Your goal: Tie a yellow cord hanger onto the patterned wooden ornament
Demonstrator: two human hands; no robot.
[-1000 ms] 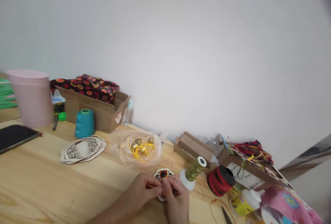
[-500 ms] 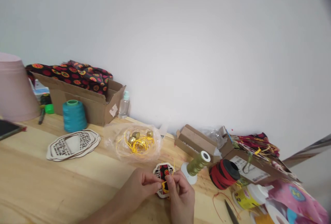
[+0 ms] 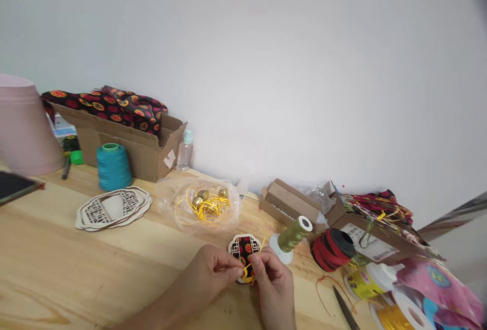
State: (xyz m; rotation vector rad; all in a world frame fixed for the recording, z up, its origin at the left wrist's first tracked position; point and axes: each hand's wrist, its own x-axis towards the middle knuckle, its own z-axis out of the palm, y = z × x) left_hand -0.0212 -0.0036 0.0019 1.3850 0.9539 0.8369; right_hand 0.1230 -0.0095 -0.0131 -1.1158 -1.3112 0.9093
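Between my hands lies a small wooden ornament (image 3: 245,243) with white lattice edges and black-red patterned cloth in its middle. Yellow cord (image 3: 248,272) crosses its lower part. My left hand (image 3: 213,271) pinches the cord at the ornament's lower left, thumb and forefinger together. On the other side, my right hand (image 3: 273,279) is closed on the cord too, its thumb and forefinger at the ornament's right edge. A loose cord end sticks up above the right fingers. My fingers hide part of the ornament's lower half.
Behind my hands a plastic bag (image 3: 198,205) holds yellow cords and brass bells. Lattice wooden plates (image 3: 114,209) are stacked at left. An olive thread spool (image 3: 294,234), red cord spool (image 3: 332,250), glue bottle (image 3: 371,279) and a dark blade (image 3: 344,307) lie to the right.
The hands and ornament sit slightly further right in view. Both hands keep pinching the yellow cord; the fingers have drawn a little apart. The whole scene has shifted slightly with the camera.
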